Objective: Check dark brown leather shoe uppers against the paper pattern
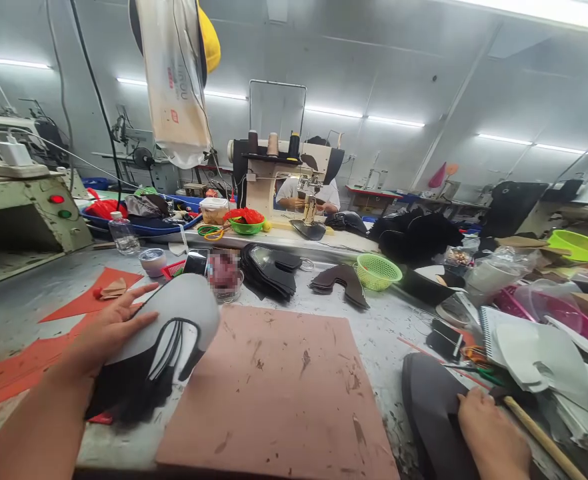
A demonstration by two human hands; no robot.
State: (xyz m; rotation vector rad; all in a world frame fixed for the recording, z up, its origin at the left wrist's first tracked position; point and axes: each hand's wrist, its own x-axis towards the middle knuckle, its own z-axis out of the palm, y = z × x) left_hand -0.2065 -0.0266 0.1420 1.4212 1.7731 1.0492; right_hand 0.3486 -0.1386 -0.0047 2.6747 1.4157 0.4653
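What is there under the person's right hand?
The right hand covers part of a stack of dark grey pieces, whose layered left edge shows. What lies directly beneath the hand and beneath the stack is hidden.

sewing machine: a cream-and-black metal machine (261,183) beyond the grey, scuffed desk (381,347), with dark brown, beige and black thread spools (273,145) on top
behind it: a person in a white top (331,193), partly hidden
hanging bag: a long, whitish plastic bag (174,100) with printed lettering
at left: a pale green, worn metal box (71,233) with red and green lights; near it, a clear plastic bottle (124,236)
containers: a bright green plastic bowl (247,229) holding something red; a pale green perforated plastic basket (381,279)
at right: a white spiral-bound notebook (488,337); a yellow-green plastic basin (579,247)
overhead: white tube lights (337,112)
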